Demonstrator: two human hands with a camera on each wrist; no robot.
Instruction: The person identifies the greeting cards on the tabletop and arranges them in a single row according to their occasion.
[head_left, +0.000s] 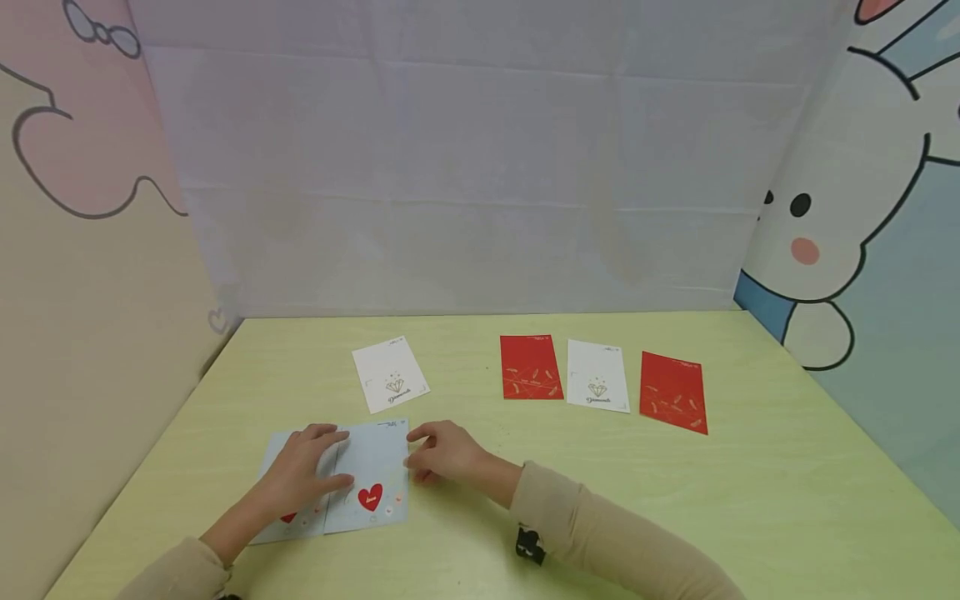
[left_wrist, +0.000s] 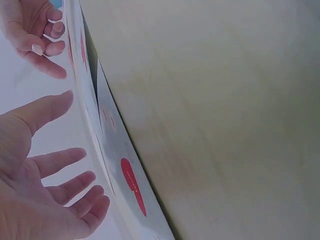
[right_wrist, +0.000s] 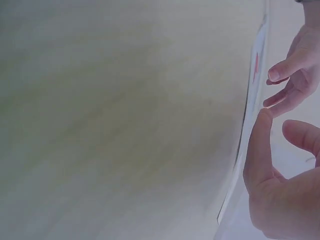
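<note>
Two light blue cards lie side by side at the front left of the table, the right card showing a red heart and the left card partly hidden under my left hand. My left hand spreads over the seam between them, thumb and fingers apart. At the right card's right edge is my right hand, fingers loosely bent and fingertips right at the edge. In the right wrist view, a gap shows between the right hand's thumb and index finger. The left wrist view shows the left fingers relaxed, with nothing gripped.
Behind the blue cards lies a white card with a diamond print. Further right, a red card, another white card and a second red card form a loose row. A white cloth hangs behind the table.
</note>
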